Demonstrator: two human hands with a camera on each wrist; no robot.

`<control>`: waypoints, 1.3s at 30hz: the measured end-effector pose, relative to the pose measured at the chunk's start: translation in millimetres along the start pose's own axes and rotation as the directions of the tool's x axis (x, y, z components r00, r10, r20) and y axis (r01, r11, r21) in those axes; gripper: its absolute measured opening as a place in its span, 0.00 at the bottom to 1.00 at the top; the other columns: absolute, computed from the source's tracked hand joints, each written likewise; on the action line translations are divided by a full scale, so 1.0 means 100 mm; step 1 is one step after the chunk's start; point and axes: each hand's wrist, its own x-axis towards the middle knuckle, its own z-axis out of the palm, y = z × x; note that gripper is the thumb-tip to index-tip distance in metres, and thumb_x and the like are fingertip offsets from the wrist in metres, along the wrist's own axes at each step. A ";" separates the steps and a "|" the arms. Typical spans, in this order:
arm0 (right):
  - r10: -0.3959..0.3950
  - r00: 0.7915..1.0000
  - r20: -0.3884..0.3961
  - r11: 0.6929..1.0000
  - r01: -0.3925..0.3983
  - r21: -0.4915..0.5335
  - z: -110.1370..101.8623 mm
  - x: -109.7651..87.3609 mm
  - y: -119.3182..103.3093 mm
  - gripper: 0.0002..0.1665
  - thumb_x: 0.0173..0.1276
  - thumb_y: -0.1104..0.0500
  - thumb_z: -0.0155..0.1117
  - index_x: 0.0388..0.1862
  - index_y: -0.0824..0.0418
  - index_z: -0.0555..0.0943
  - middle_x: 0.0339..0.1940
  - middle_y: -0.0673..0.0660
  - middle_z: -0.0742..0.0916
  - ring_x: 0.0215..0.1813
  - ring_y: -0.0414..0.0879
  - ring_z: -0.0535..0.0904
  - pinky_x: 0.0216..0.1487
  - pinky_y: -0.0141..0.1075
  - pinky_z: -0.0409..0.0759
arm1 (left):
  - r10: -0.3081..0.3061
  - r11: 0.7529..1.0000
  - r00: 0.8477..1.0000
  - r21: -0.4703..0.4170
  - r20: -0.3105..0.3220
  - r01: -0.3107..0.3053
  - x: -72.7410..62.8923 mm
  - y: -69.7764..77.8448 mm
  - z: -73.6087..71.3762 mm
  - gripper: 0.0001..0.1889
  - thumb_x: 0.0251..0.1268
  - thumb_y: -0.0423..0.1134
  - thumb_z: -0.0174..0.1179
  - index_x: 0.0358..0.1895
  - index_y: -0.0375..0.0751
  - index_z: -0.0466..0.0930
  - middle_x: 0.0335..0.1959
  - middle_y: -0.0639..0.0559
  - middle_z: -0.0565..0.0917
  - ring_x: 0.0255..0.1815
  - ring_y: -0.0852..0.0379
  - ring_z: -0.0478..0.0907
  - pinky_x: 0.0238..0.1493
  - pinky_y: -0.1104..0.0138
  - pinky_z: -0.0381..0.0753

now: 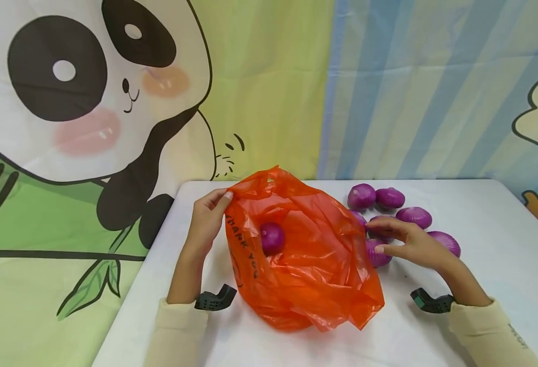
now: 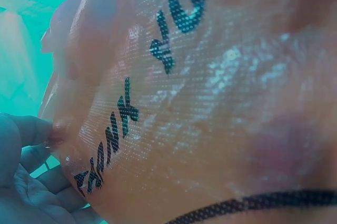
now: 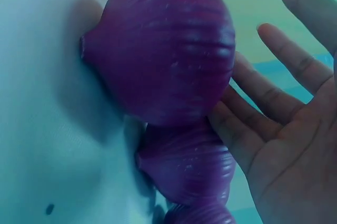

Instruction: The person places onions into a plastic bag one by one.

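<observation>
- Bag [image 1: 296, 300]: orange-red plastic, crumpled, resting on the white counter [image 1: 489, 219] in front of the person, its mouth gaping toward the head camera. Black lettering [image 1: 241, 242] reading "THANK YOU" runs along its left side.
- One purple onion [image 1: 273, 238] sits inside the bag, towards the left wall; a faint purplish patch shows through the plastic in the left wrist view.
- Left hand [image 1: 207, 219]: pinches the bag's upper left edge between thumb and fingers, holding that rim up.
- Right hand [image 1: 408, 242]: holds nothing, fingers and thumb apart, just right of the bag among the loose onions. Its thumb overlaps the front onion [image 1: 378, 261] in the head view; whether it touches it, I cannot tell.
- Seven more onions show on the counter, to the right of the bag: some partly hidden by the bag or right hand, two side by side at the back, the others close around the hand.
- Both wrists carry a dark device [image 1: 434, 302], just beyond cream sleeves [image 1: 179, 326].
- Behind the counter hangs a printed backdrop [image 1: 269, 102], with a large panda [image 1: 168, 30] at left and blue stripes at right.
</observation>
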 end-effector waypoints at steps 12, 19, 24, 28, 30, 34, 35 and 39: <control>0.050 0.997 0.053 0.998 -0.048 -0.040 0.06 -0.01 0.06 0.28 0.61 0.57 0.73 0.60 0.57 0.78 0.56 0.59 0.81 0.58 0.60 0.76 0.52 0.49 0.78 | 0.014 1.000 1.000 0.006 0.020 -0.014 -0.01 0.00 0.07 0.16 0.73 0.42 0.55 0.52 0.32 0.81 0.41 0.43 0.83 0.40 0.53 0.78 0.48 0.65 0.78; 0.136 0.985 0.102 0.988 -0.128 -0.090 0.08 -0.03 -0.03 0.32 0.59 0.50 0.74 0.61 0.56 0.78 0.57 0.58 0.81 0.60 0.60 0.74 0.53 0.55 0.77 | -0.010 1.000 0.999 -0.013 0.032 0.011 -0.01 0.00 0.10 0.16 0.73 0.42 0.55 0.52 0.31 0.81 0.40 0.45 0.82 0.40 0.54 0.78 0.47 0.66 0.78; 0.143 0.983 0.118 0.981 -0.124 -0.149 0.10 -0.05 -0.03 0.34 0.57 0.47 0.74 0.62 0.55 0.77 0.57 0.58 0.81 0.58 0.57 0.74 0.50 0.54 0.79 | -0.011 1.000 0.999 -0.019 0.036 0.011 -0.02 -0.02 0.12 0.17 0.73 0.42 0.56 0.51 0.31 0.81 0.39 0.45 0.83 0.39 0.54 0.79 0.46 0.66 0.79; 0.107 0.985 0.138 0.983 -0.084 -0.162 0.11 -0.04 -0.02 0.33 0.59 0.48 0.73 0.62 0.56 0.77 0.59 0.59 0.80 0.58 0.58 0.74 0.50 0.51 0.80 | -0.010 1.000 1.000 -0.007 0.030 0.010 -0.03 -0.03 0.10 0.18 0.73 0.44 0.56 0.52 0.32 0.81 0.41 0.43 0.83 0.40 0.53 0.79 0.47 0.66 0.79; 0.092 0.985 0.148 0.985 -0.068 -0.160 0.11 -0.04 -0.01 0.32 0.60 0.49 0.73 0.62 0.56 0.77 0.60 0.59 0.79 0.58 0.58 0.74 0.50 0.49 0.80 | -0.013 1.000 1.000 -0.001 0.027 0.013 -0.03 -0.03 0.09 0.18 0.73 0.44 0.55 0.52 0.32 0.81 0.42 0.42 0.83 0.41 0.53 0.79 0.48 0.66 0.79; 0.088 0.984 0.155 0.987 -0.065 -0.146 0.12 -0.05 -0.01 0.31 0.61 0.51 0.72 0.62 0.57 0.77 0.59 0.59 0.79 0.56 0.57 0.75 0.49 0.46 0.81 | -0.005 1.000 0.999 -0.005 0.031 0.005 -0.03 -0.03 0.08 0.18 0.73 0.44 0.55 0.53 0.31 0.80 0.43 0.41 0.82 0.41 0.52 0.79 0.49 0.65 0.78; 0.089 0.984 0.154 0.987 -0.067 -0.144 0.12 -0.05 -0.02 0.31 0.61 0.51 0.72 0.62 0.57 0.76 0.59 0.59 0.80 0.56 0.56 0.75 0.48 0.45 0.81 | -0.003 1.000 0.999 -0.006 0.032 0.003 -0.03 -0.02 0.08 0.18 0.73 0.44 0.55 0.53 0.31 0.80 0.43 0.41 0.82 0.41 0.52 0.79 0.49 0.65 0.78; 0.098 0.983 0.156 0.989 -0.078 -0.129 0.13 -0.07 -0.03 0.32 0.61 0.51 0.72 0.63 0.57 0.76 0.58 0.58 0.80 0.55 0.55 0.76 0.47 0.42 0.82 | -0.007 1.000 0.999 -0.001 0.035 0.007 -0.04 -0.01 0.08 0.18 0.73 0.44 0.55 0.53 0.32 0.80 0.43 0.43 0.83 0.42 0.52 0.79 0.50 0.65 0.78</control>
